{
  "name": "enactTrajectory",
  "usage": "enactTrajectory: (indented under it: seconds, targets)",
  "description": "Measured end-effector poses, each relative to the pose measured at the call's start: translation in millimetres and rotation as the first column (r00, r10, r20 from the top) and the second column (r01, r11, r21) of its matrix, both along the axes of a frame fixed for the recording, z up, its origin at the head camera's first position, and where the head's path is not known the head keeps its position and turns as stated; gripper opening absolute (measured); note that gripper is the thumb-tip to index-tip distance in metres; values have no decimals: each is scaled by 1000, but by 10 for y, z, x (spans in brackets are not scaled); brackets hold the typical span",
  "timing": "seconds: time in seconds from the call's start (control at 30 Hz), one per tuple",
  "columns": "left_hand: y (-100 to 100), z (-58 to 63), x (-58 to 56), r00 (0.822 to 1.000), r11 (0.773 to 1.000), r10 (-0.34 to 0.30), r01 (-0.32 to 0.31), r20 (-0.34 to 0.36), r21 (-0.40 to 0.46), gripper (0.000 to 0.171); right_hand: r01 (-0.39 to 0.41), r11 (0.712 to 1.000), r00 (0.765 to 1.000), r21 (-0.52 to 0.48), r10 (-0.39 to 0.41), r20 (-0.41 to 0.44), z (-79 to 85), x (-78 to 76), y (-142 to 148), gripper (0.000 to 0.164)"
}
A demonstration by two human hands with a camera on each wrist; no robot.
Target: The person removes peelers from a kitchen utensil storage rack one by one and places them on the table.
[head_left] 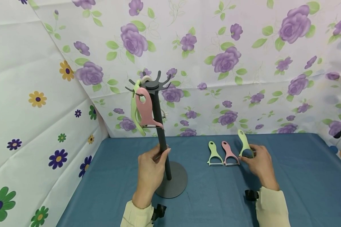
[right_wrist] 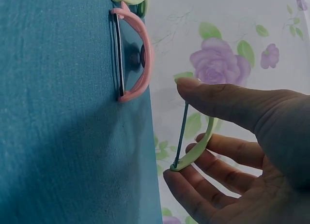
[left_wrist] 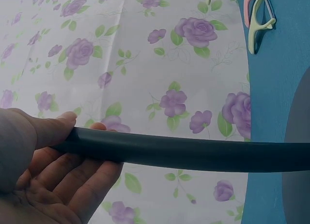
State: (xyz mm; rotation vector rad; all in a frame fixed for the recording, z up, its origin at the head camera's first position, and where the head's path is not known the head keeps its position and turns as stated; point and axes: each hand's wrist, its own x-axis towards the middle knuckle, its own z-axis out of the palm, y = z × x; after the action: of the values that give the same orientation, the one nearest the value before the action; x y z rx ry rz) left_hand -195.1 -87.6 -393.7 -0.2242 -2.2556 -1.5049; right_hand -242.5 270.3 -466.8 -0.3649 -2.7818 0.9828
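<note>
My left hand [head_left: 150,171] grips the pole of a black hook stand [head_left: 162,138], thumb on one side and fingers on the other. The left wrist view shows the pole [left_wrist: 193,152] crossing the fingers. A pink peeler [head_left: 145,110] and a green peeler [head_left: 134,110] hang from the stand's left hooks, with a whitish item [head_left: 146,78] partly hidden behind. At the right, my right hand [head_left: 260,160] pinches a light green peeler [head_left: 243,140] by its blade end, handle pointing up and away. In the right wrist view, thumb and fingers span its curved head [right_wrist: 196,151].
Another green peeler [head_left: 212,147] and a pink peeler [head_left: 226,147] lie side by side on the blue tablecloth [head_left: 210,195], left of my right hand. The stand's round base [head_left: 177,186] rests on the cloth. Floral sheets [head_left: 204,72] hang behind and at the sides.
</note>
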Motion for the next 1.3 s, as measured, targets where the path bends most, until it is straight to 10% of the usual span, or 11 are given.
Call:
enactTrajectory:
  seconds: [1.3]
  targets:
    - [2, 4, -6, 1000, 1000, -6, 6, -9, -7, 24, 45, 999, 987, -3, -44, 156, -48, -15, 12, 70]
